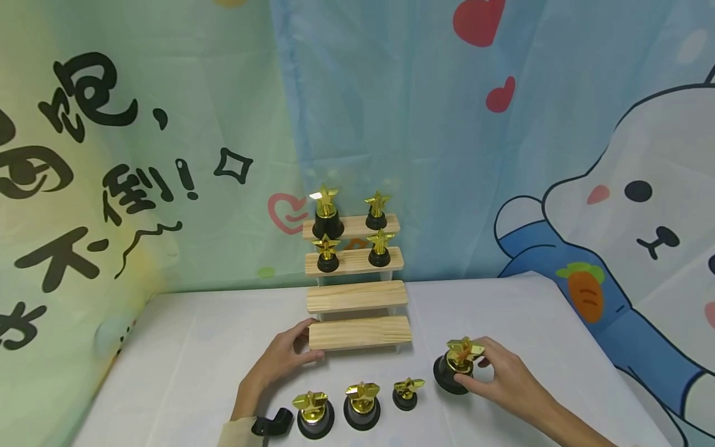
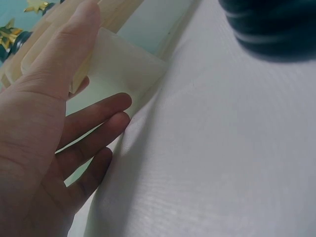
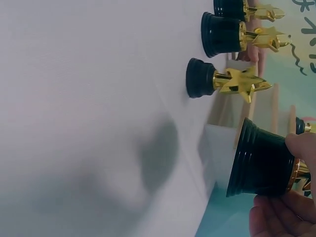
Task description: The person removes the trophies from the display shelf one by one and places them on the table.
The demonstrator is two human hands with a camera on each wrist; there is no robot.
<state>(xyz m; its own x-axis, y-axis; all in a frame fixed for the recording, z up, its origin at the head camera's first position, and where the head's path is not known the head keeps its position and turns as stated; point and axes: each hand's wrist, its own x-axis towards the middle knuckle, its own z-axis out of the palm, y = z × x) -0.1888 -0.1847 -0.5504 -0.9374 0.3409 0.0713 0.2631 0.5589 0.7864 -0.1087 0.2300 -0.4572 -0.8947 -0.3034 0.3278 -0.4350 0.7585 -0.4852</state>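
Observation:
In the head view, my right hand [image 1: 505,375] grips a gold star trophy [image 1: 447,375] by its black base. The right wrist view shows this trophy's base [image 3: 264,160] held off the cloth, thumb on one side and fingers on the other. My left hand [image 1: 285,354] holds the left end of the lowest plank [image 1: 360,333] of a stepped wooden display stand. Up close, the left thumb [image 2: 74,42] lies along the plank end, and the other fingers spread beside the pale stand support [image 2: 123,64]. Two star trophies stand on the top plank [image 1: 354,226], two on the second [image 1: 357,262].
Three more star trophies stand on the white cloth in front of the stand: one left [image 1: 315,422], one middle [image 1: 362,410] and a smaller one [image 1: 405,394] right. The third plank [image 1: 357,298] is bare. A printed curtain [image 1: 391,124] hangs behind the table.

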